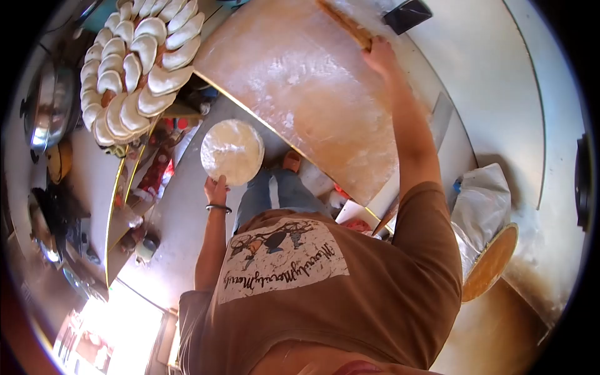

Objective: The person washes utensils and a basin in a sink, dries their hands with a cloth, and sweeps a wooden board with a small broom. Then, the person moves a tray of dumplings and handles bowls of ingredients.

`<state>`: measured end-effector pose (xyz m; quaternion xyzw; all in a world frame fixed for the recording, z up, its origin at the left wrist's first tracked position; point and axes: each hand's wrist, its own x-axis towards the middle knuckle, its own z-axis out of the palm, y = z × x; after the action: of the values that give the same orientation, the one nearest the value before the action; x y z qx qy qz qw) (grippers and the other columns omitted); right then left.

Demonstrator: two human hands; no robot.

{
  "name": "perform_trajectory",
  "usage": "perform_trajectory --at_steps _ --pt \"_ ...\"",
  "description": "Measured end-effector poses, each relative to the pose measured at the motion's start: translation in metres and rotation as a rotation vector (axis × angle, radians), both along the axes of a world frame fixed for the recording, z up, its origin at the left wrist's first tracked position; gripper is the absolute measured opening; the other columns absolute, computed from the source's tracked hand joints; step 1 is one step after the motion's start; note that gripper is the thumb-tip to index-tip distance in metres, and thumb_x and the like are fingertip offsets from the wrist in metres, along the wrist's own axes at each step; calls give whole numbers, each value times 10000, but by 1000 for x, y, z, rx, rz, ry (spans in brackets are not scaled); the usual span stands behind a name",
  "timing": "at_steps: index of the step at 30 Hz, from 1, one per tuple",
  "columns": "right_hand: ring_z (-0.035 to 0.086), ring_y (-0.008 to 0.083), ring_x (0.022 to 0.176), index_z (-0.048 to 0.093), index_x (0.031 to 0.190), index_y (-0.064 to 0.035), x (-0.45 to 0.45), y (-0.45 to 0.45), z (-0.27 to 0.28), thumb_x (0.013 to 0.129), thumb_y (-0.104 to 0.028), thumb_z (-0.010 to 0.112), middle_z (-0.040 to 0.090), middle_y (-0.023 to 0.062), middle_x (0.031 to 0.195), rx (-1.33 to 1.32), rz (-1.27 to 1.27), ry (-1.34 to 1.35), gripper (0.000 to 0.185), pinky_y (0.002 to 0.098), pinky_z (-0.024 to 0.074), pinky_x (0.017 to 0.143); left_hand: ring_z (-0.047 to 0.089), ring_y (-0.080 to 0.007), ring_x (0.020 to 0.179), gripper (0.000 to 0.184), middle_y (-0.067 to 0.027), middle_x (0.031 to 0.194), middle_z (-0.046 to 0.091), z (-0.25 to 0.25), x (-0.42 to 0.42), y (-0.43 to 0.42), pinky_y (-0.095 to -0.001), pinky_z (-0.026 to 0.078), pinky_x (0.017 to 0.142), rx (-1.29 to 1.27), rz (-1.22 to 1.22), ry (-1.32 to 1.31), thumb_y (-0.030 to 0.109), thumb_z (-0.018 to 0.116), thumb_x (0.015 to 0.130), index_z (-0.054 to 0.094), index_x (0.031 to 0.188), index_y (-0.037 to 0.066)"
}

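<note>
My left hand (215, 189), with a dark band at its wrist, pinches the near edge of a round, flour-dusted dough sheet (232, 152). The sheet hangs over the floor beside the work board's edge. At the far right of the floury board (300, 87), my right hand (380, 55) is closed around the near end of a wooden rolling pin (345, 25). Flour streaks lie across the board's surface. To the upper left, many folded half-moon dumplings (145, 53) are laid out in overlapping rings on a round tray, mostly covered by them.
A dark box-shaped object (407, 15) stands beyond the rolling pin. At right are a white plastic bag (484, 200) and a round wooden board (492, 262). A metal pot (53, 106) sits at far left. Shelves with assorted items are below the dumplings.
</note>
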<state>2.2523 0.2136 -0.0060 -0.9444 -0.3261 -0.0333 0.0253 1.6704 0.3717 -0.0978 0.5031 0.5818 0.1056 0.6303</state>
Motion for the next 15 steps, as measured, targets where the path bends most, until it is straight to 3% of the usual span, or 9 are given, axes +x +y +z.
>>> perform_trajectory --at_steps 2,5,15 --pt "605 350 984 588 1097 -57 10 19 12 778 -328 609 634 177 1068 32 -94 217 420 454 479 837 596 -111 634 326 -67 846 644 4 -4 -1 -237 491 494 29 -17 42 196 610 814 583 1063 -13" --pt "597 327 1050 592 1105 -69 1 37 23 779 -349 577 642 168 1095 -11 -133 201 430 445 464 899 578 -119 578 317 -83 812 638 6 -1 -1 -246 476 453 42 39 -9 162 629 800 570 1037 -40" --pt "586 333 1049 586 1111 -77 -15 43 25 770 -330 568 639 163 1081 26 -162 187 425 446 470 892 569 -114 572 311 -74 790 627 5 0 -4 -243 472 452 25 52 -32 142 624 799 569 1037 -51"
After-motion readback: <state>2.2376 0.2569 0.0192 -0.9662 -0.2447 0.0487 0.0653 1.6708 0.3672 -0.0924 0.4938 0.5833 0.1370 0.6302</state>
